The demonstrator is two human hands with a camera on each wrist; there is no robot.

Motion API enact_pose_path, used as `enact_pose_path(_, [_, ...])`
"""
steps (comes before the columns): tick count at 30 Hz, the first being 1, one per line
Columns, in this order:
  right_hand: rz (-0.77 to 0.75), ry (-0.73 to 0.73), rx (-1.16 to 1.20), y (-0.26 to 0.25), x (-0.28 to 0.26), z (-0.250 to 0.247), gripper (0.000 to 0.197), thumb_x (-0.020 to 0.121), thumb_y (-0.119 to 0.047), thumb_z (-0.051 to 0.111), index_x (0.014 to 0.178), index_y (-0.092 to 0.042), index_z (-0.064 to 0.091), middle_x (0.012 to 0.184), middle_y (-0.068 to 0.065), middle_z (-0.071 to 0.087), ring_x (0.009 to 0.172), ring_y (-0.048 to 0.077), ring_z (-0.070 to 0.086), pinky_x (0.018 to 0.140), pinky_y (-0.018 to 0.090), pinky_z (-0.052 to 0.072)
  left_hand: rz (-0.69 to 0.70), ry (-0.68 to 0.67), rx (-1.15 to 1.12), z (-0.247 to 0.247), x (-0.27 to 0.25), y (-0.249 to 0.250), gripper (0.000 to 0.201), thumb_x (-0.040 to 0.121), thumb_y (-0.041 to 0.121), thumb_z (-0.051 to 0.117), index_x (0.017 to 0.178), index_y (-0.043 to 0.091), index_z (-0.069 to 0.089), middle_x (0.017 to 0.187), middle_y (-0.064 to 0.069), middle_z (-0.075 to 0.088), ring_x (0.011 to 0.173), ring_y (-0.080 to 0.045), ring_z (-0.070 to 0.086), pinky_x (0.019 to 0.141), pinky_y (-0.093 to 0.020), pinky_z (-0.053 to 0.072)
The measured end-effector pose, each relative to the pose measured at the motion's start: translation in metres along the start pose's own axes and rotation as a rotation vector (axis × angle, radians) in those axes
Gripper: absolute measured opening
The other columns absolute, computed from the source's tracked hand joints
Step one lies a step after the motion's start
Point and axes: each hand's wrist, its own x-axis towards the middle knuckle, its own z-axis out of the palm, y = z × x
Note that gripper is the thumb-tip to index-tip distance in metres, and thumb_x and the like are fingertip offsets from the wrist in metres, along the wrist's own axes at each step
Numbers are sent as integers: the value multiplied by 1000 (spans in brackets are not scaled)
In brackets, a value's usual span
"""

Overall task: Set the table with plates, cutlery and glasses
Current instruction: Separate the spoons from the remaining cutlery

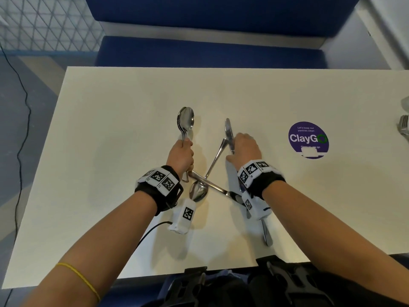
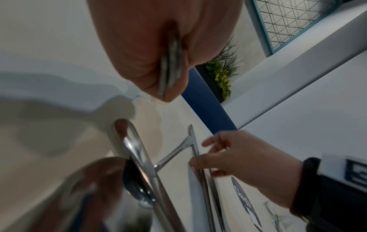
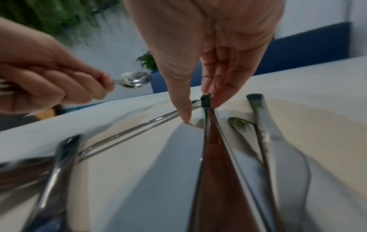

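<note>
A pale tabletop (image 1: 110, 151) fills the middle of the head view, with a blue bench (image 1: 210, 52) past its far edge and your body at the near edge. Wide bare room lies across the left half and the upper centre; at right sits a round purple sticker (image 1: 308, 139), and a fork (image 1: 404, 127) pokes in at the right border.

Your left hand (image 1: 182, 155) makes a curled grip round the handles of a stack of spoons (image 1: 186, 121), bowls pointing to the far edge, lifted off the surface in the right wrist view.

Your right hand (image 1: 244, 149) reaches down at centre, fingertips (image 3: 206, 92) pinching the end of a knife (image 1: 229, 131) that lies pointing away from you.

Between your wrists, loose cutlery crosses in a heap: a spoon (image 1: 199, 191) with its bowl toward you, and a second knife (image 1: 212, 185) laid slantwise over it. Another handle (image 1: 266, 235) sticks out below your right wrist, near the front edge.
</note>
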Motion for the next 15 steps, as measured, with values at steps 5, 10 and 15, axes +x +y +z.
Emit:
enact_pose_path(5, [-506, -112, -282, -23, -1, 2, 26, 84, -16, 64, 110, -16, 63, 122, 7, 50, 118, 25, 42, 96, 35, 39, -2, -15, -42, -2, 1, -2, 33, 103, 27, 25, 74, 16, 38, 57, 1, 27, 30, -2, 23, 35, -14, 20])
enact_pose_path(10, [-682, -197, -498, -28, 6, -3, 17, 89, -14, 56, 106, -13, 62, 117, 6, 52, 113, 24, 43, 83, 30, 35, 27, -1, -29, -10, 0, -1, 36, 103, 29, 24, 71, 16, 35, 54, 1, 27, 32, -5, 25, 35, -13, 22])
enact_pose_path(15, [-725, -308, -573, -35, 10, -8, 17, 90, -4, 50, 105, -9, 58, 113, 7, 55, 109, 25, 49, 77, 31, 36, 76, 67, 53, -26, 2, -2, 37, 103, 28, 22, 70, 17, 36, 57, 0, 37, 47, -12, 35, 42, -20, 30])
